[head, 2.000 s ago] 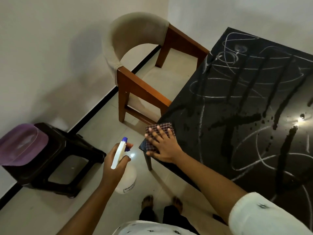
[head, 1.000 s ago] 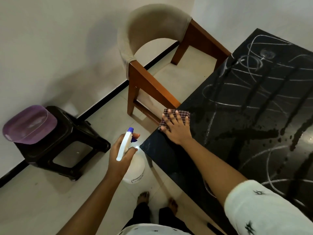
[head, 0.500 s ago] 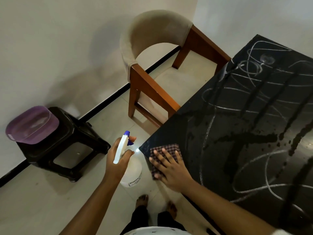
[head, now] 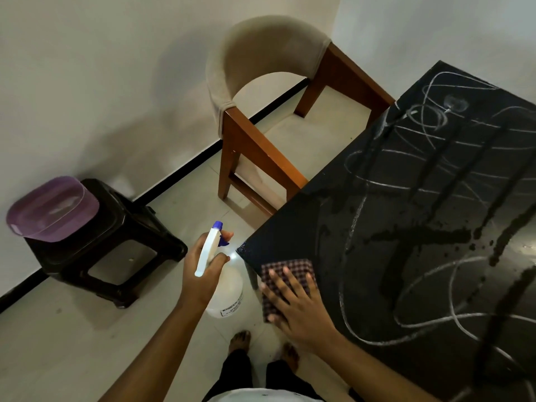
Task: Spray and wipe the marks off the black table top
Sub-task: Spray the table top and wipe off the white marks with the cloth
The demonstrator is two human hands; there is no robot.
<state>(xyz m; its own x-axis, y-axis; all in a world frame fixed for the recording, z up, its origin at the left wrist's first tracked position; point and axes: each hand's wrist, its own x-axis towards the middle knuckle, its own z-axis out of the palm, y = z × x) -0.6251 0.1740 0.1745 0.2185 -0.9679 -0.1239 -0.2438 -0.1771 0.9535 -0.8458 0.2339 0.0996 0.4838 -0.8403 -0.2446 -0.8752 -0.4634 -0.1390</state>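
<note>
- Head view, the surface: the black table top [head: 327, 204] fills the right side, with its near corner pointing toward the person.
- White scribbled marks [head: 432, 123] loop across most of the top, from the far end to the near edge.
- Dark wet streaks [head: 420, 236] and scattered drops cut across the marks around the middle, and a bright light reflects off the wet patch at the right edge.
- A checked cloth [head: 293, 268] lies flat on the table top just inside the near corner, beside the left edge.
- The right hand [head: 298, 309] rests on the cloth, fingers straight and spread, pressing it down against the surface.
- The left hand [head: 203, 274] is off the table, left of the corner, with its fingers wrapped around the neck of a white spray bottle [head: 227, 291]. One finger sits by the blue trigger, and the blue nozzle tip points away from the person.
- Head view, the room: a wooden chair [head: 261, 158] with a curved beige padded back stands at the table's left side, its seat partly under the edge.
- A black plastic stool [head: 116, 236] stands by the wall on the left, with a purple tub [head: 49, 208] resting on it.
- The floor [head: 72, 343] is pale tile. A black skirting strip [head: 185, 169] runs along the foot of the plain light wall [head: 87, 68].
- The person's bare feet [head: 239, 340] show on the tiles below the hands.
</note>
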